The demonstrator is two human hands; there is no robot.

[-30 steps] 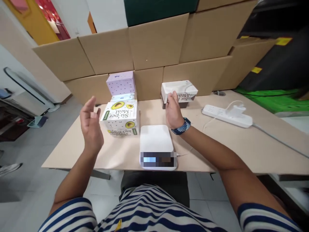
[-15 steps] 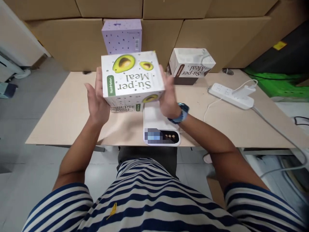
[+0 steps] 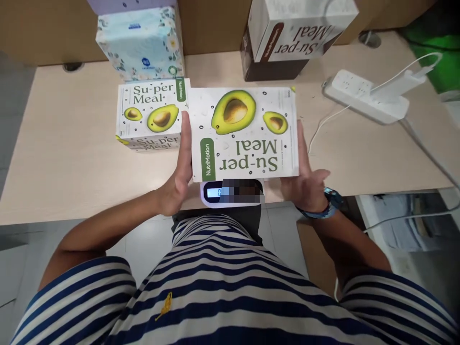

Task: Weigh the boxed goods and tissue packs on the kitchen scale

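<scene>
Scale [image 3: 213, 192] taken as landmark. White avocado box [image 3: 244, 134] held over it, most of the scale covered; only the near strip with the lit display is left showing. Whether the scale is touched by the box's underside cannot be told.

Long axis of the held box laid side to side, across the body; print turned upside down to the wearer. Neither hand nearer: one end is met by each. Left end pressed by the left hand [image 3: 178, 177], palm inward, fingers held long and flat. Right end pressed likewise by the right hand [image 3: 307, 184], thumb stuck outward. No fingers seen curled over the top face.

A second avocado box [image 3: 151, 112] is seen left of the scale, nearest the left hand. Tissue pack [image 3: 140, 45] placed behind and left of the scale; brown-and-white box [image 3: 302, 33] behind and right; power strip [image 3: 364, 96] well to the right.
</scene>
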